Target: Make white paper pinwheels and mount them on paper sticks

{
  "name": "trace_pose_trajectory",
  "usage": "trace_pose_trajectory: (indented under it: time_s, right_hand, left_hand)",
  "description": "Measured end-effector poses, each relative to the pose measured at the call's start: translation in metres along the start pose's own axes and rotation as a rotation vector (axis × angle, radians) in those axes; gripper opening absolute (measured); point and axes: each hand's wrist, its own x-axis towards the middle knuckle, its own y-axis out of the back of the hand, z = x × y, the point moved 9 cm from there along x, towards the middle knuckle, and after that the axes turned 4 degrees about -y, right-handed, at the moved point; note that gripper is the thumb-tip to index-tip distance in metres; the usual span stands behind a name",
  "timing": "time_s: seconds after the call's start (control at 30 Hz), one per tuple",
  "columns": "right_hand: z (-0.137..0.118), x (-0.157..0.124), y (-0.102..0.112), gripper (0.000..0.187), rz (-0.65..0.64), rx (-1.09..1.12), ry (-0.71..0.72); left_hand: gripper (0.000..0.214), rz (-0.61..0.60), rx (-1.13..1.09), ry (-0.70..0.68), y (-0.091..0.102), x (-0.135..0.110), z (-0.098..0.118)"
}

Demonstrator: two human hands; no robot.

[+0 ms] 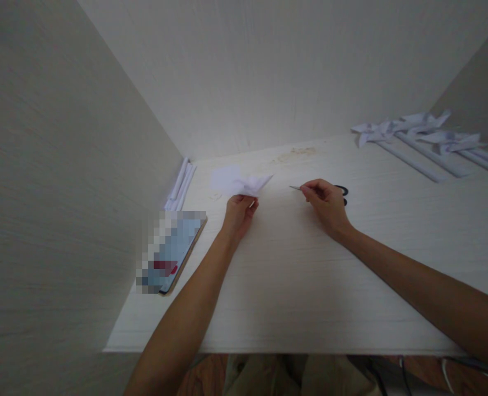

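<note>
Near the middle of the table, my left hand [239, 214] is closed on a piece of folded white paper [252, 184], whose pointed corner sticks out to the right. Just behind it lies a flat white paper sheet [223, 177]. My right hand [325, 206] is closed around a pair of scissors [343, 191]. Their thin metal tip points left toward the paper, and the black handles show beyond the hand. A gap separates the scissors' tip from the paper. My fingers hide the middle of the scissors.
White paper pinwheels [378, 132] on rolled paper sticks [412, 160] lie at the back right. Several paper rolls [180, 184] rest along the left wall, with a phone [182, 253] nearer me. Light brown marks [297, 155] show near the back wall. Walls enclose the table's left, back and right.
</note>
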Motion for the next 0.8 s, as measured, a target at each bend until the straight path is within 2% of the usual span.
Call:
trace_pose_trajectory:
  time_s: [0.33,0.6,0.8]
  right_hand:
    - [0.000,0.000,-0.001,0.010,-0.020,-0.007,0.008]
    - [0.000,0.000,-0.005,0.010,-0.059,-0.024,-0.004]
    - [0.003,0.001,-0.007,0.011,-0.071,-0.025,0.004]
  left_hand:
    - [0.008,-0.075,0.007,0.034,-0.005,-0.001,-0.002]
    - [0.012,-0.189,-0.059,0.036,-0.020,-0.004,-0.002]
    - [0.017,-0.109,0.046,0.101,-0.012,-0.003,-0.009]
